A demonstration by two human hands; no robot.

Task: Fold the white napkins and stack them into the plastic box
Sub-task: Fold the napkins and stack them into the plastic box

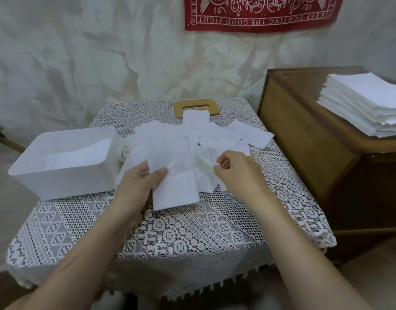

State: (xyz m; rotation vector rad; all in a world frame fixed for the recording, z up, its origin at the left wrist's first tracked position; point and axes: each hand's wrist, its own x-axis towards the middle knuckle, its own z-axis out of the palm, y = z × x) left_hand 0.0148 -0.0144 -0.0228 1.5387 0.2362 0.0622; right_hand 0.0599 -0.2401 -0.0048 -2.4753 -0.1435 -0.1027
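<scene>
Gripping folded napkin (174, 186) in left hand (145, 177), just above desk (192, 231), right of plastic box (58, 184); right hand (237, 171) curled at loose pile (192, 139), hold unclear. Seems early: a few napkins (78, 157) boxed, pile and side stack (367, 101) left.

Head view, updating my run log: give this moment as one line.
left hand: holds folded napkin | right hand: curled over napkin pile, grip unclear | plastic box: napkins inside

White plastic box (58, 182) sitting open at left of worktop (192, 231), folded napkins (80, 153) lying flat inside. Long folded napkin (174, 186) lying at near edge of pile, left hand (141, 180) pinching its left side. Loose napkin pile (192, 139) sprawling just beside box, sheets overlapping.
</scene>
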